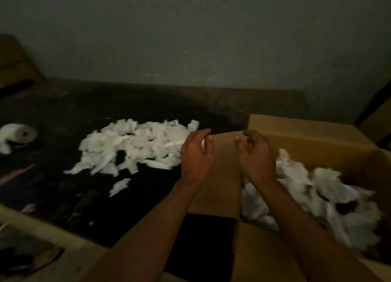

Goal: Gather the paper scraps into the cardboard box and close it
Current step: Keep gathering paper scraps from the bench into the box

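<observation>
my left hand (196,155) and my right hand (256,155) hung side by side, a little apart, above the left flap (222,186) of the open cardboard box (317,138). both had their fingers loosely curled and relaxed, gripping nothing that i could see. a heap of white paper scraps (135,146) lay on the dark surface (63,116), outside the box and just left of my left hand. more scraps (317,188) lay inside the box beside my right forearm. a white paper roll (19,133) sat at the far left.
</observation>
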